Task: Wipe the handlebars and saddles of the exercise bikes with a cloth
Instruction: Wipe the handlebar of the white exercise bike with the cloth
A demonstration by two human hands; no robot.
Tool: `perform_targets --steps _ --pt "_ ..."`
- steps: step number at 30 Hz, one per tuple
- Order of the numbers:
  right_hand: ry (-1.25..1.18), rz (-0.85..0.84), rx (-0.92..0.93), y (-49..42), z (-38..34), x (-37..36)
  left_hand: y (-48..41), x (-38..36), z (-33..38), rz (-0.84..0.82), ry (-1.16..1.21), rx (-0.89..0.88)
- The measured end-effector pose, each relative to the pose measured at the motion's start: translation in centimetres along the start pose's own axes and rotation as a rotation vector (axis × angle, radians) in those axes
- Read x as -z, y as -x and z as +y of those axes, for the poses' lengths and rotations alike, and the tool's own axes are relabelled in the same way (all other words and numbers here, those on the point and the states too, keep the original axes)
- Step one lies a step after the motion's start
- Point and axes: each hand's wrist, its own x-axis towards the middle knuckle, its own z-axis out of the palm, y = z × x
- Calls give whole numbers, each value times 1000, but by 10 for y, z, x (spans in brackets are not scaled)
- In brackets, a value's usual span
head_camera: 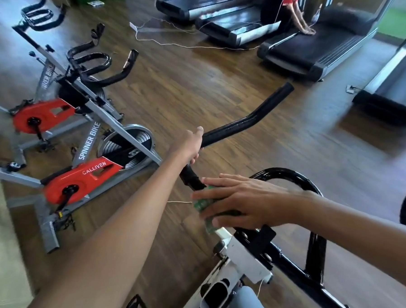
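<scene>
- Nearest the lens, your left forearm runs up from the bottom edge to your left hand (190, 145), whose fingers curl round the black handlebar (243, 121) of the white-framed bike (241, 254) in front of you, steadying it.
- Your right hand (239, 200) lies flat, fingers straight, pressing a green cloth (203, 204) onto the bar just beside its centre clamp; nothing is gripped, only pushed down.
- The step in hand looks to be wiping this handlebar. To do it well, keep your palm's weight on the cloth, fold it round the tube so the underside is cleaned too, and work outward along the bend towards the far tip.
- Shift your left grip as the cloth nears it, or that patch goes unwiped.
- The looped centre bar (290, 177) behind your right hand needs a pass as well.
- This bike's saddle is out of view.
- Two red-and-grey spinner bikes (83, 178) wait to your left on the wooden floor (201, 83); treadmills (315, 49) stand beyond.
</scene>
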Motion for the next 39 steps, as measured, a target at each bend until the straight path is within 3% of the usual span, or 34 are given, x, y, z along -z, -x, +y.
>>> perform_targets --steps 5,10,14,19,28,31,34,36,39 --pt "-28 -32 -69 -25 3 5 -3 0 -2 -17 -3 -7" --pt "-21 -79 38 0 4 10 -4 2 0 -17 -40 -8" --pt "30 -8 -8 -30 0 0 -6 1 0 -26 -26 16" --pt "16 7 34 -5 5 0 -7 0 -3 -8 -33 -7" --pt "-95 116 -119 -28 -7 0 -8 3 -7 95 -1 -64" --pt "-355 267 -187 -29 -6 1 -1 6 -6 279 27 -152" --pt "-979 538 -413 -24 -5 15 29 12 -2 501 230 -261" --pt "-1355 682 -532 -19 -5 27 63 8 1 503 433 -328" --pt "-1771 761 -584 -11 -16 46 113 -3 -2 307 774 -311"
